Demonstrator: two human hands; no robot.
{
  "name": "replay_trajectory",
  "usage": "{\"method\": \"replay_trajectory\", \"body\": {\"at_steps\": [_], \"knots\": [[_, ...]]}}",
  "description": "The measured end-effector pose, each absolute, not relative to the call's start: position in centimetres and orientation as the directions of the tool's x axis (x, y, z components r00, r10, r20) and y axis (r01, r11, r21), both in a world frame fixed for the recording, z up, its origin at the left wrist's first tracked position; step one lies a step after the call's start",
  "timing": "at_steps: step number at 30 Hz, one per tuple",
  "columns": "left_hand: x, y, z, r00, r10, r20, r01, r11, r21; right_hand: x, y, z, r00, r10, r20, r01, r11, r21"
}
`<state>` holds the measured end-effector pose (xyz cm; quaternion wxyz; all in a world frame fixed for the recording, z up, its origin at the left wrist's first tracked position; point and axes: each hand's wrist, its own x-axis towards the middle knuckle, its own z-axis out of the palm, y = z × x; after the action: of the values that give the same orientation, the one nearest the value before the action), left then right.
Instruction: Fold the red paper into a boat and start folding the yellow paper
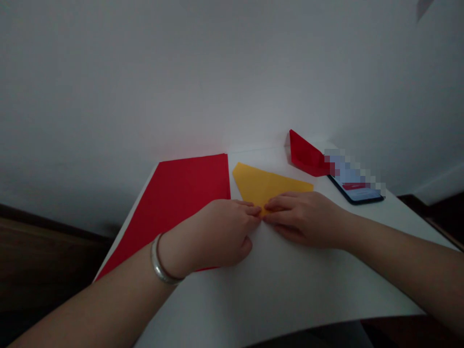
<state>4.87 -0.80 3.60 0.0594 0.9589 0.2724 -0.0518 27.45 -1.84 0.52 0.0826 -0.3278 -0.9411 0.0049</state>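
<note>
A folded piece of yellow paper (266,181) lies on the white table, its long edge away from me and its narrow part toward me. At its near corner the fingertips of both hands almost meet. My left hand (228,232), with a silver bangle on the wrist, has its fingers closed at that corner from the left. From the right, my right hand (304,217) bears on the near right edge with its fingers held together. The fingers hide part of the yellow paper's near edges.
Large red paper sheets (181,188) lie at the left, partly under my left forearm. A folded red paper piece (306,157) stands at the back right, touching a phone (357,195). Behind the white table (224,304) rises a grey wall (217,72).
</note>
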Motion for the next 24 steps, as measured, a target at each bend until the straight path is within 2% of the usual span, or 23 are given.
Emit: {"method": "replay_trajectory", "body": {"at_steps": [6, 14, 24], "knots": [[4.8, -0.6, 4.1, 0.858, 0.482, -0.176, 0.503, -0.859, 0.097, 27.3, -1.8, 0.9, -0.773, 0.618, 0.142, 0.615, 0.786, -0.069], [5.0, -0.8, 4.2, 0.870, 0.476, -0.131, 0.488, -0.868, 0.088, 27.4, -2.1, 1.8, -0.718, 0.690, 0.089, 0.692, 0.722, -0.019], [4.9, -1.0, 3.6, 0.871, 0.488, -0.057, 0.491, -0.869, 0.063, 27.5, -2.2, 2.1, -0.718, 0.692, 0.071, 0.696, 0.717, 0.042]]}}
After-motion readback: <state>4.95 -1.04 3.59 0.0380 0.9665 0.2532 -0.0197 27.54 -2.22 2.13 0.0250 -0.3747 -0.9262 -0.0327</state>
